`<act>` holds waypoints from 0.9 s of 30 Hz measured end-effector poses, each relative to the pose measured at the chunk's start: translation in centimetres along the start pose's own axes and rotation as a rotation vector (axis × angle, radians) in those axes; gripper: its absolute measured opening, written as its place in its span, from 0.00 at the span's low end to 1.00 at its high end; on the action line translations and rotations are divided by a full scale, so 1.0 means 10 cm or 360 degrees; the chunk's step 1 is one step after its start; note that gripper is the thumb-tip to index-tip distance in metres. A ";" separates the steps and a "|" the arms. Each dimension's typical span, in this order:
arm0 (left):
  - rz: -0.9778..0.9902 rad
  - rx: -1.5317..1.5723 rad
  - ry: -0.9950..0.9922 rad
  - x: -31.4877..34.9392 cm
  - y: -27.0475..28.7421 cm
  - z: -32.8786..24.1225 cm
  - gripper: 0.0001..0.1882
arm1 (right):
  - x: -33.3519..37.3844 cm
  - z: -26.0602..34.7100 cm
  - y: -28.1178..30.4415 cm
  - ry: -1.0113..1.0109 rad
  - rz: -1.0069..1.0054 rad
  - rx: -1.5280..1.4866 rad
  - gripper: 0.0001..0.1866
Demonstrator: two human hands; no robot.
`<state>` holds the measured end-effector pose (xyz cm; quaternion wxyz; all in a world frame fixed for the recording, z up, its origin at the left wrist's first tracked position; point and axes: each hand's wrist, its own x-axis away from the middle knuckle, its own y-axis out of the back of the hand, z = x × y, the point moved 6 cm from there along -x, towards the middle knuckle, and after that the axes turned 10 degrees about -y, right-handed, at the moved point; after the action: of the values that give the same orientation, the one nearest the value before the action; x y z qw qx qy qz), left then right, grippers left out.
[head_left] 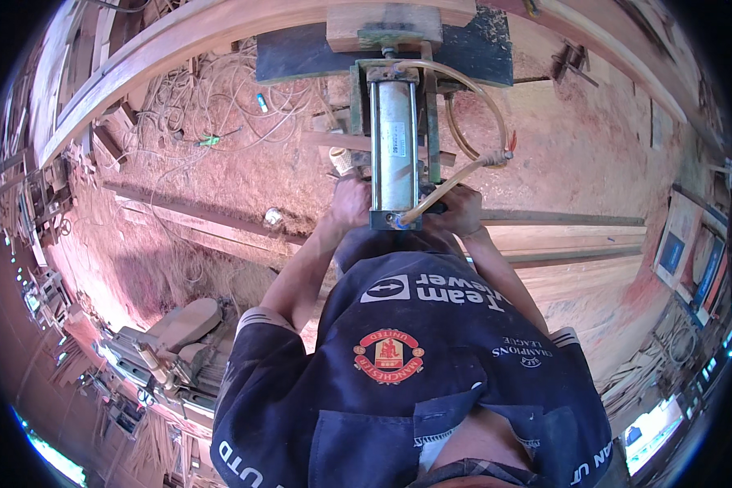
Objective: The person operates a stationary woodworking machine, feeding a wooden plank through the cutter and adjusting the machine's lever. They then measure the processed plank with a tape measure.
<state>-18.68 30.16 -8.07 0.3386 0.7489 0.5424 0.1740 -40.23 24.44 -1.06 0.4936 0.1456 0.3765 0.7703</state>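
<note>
A silver pneumatic cylinder (396,150) with square end plates stands in front of my body, in line with me. My left hand (351,202) is closed against the left side of its near end. On the other side my right hand (461,210) curls in toward the cylinder, by a dark part of the frame. What both hands grip is hidden under the cylinder. Clear yellowish air hoses (496,114) loop along its right side. Beyond its far end a wooden block (350,26) rests by a dark curved plate (301,53).
Long timber beams (211,41) cross the far side. Loose thin hose (220,98) tangles over the dusty floor at far left. Planks (569,240) lie at right, and a long board (203,220) lies at left. Machinery (171,358) stands near my left elbow.
</note>
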 end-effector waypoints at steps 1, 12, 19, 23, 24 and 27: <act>-0.0047 0.0014 0.0001 0.00 0.02 0.00 0.22 | -0.01 0.02 0.02 0.0004 -0.0023 -0.0014 0.26; 0.0004 0.0081 0.0123 0.08 -0.03 0.13 0.25 | -0.07 0.15 0.11 -0.0065 -0.0022 -0.0058 0.23; -0.0001 0.0089 0.0036 0.07 -0.06 0.12 0.27 | -0.02 0.04 0.05 -0.0061 0.0039 -0.0025 0.22; -0.0025 0.0140 -0.0001 0.06 -0.02 0.08 0.24 | 0.00 0.01 0.02 -0.0119 0.0071 0.0005 0.20; -0.0040 0.0142 -0.0001 0.05 -0.01 0.06 0.23 | 0.00 0.02 0.03 -0.0128 0.0056 -0.0014 0.20; -0.0071 0.0165 -0.0031 0.03 0.04 0.02 0.22 | 0.01 0.05 0.07 -0.0073 -0.0032 -0.0116 0.18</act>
<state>-18.18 30.32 -7.94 0.3083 0.7548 0.5640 0.1309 -40.49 24.57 -0.23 0.5148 0.1412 0.3383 0.7750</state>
